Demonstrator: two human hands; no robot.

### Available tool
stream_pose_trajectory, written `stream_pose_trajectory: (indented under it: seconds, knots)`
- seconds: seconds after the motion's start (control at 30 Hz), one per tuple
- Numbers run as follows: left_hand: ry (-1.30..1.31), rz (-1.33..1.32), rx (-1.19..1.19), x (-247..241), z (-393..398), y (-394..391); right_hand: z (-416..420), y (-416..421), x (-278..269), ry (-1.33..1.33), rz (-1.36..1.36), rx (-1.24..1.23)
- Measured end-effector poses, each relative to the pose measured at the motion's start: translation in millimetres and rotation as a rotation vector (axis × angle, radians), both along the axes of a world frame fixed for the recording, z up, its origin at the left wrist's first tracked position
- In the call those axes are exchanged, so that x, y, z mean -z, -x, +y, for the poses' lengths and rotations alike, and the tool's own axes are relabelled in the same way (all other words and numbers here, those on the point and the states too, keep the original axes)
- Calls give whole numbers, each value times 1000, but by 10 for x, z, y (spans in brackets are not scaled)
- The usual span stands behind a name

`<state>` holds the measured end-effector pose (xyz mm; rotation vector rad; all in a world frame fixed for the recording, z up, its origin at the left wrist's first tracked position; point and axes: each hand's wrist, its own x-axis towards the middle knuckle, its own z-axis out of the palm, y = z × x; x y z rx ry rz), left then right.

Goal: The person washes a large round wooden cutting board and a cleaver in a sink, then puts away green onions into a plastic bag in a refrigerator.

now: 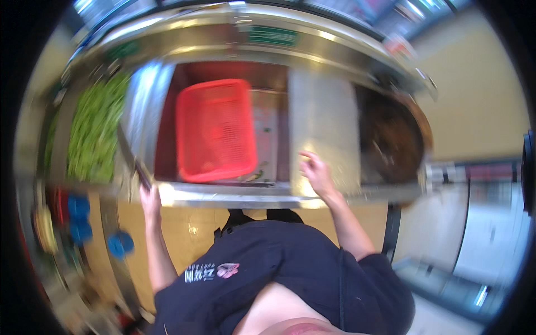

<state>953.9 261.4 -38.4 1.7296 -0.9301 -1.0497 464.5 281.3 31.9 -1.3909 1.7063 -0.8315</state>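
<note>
My left hand is closed on the handle of a long blade, seemingly a knife, which points away over the steel rim beside a sink full of leafy greens. Inside the middle sink sits a red plastic basket, which looks empty apart from a blurred spot. Over the steel counter to the right of that basket is my right hand, its fingers partly bent and nothing visible in them. Motion blur softens the whole view.
At the right end is a round dark basin or pot with a brown rim. The steel front edge runs between me and the sinks. Blue round objects stand low at the left. Small green scraps lie in the middle sink.
</note>
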Motion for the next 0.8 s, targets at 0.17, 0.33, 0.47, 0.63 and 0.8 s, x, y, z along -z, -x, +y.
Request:
stream_pose_trajectory:
  seconds: [0.17,0.33,0.47,0.63,0.8]
  knots:
    - [146,111,437,-484,-125,1454,-109,-316,-138,204,-167,-216]
    - [188,291,949,-1083,-172,3262,-94,-231,-534,249,-681,49]
    - [298,-139,1278,-1161,-100,4382,110,836,-282,408,-701,251]
    - [49,-136,1196,-898,242,5074,657,2598,-171,220,42,338]
    - [-64,-132,1122,-623,489,5409,875,3578,-191,170,-128,240]
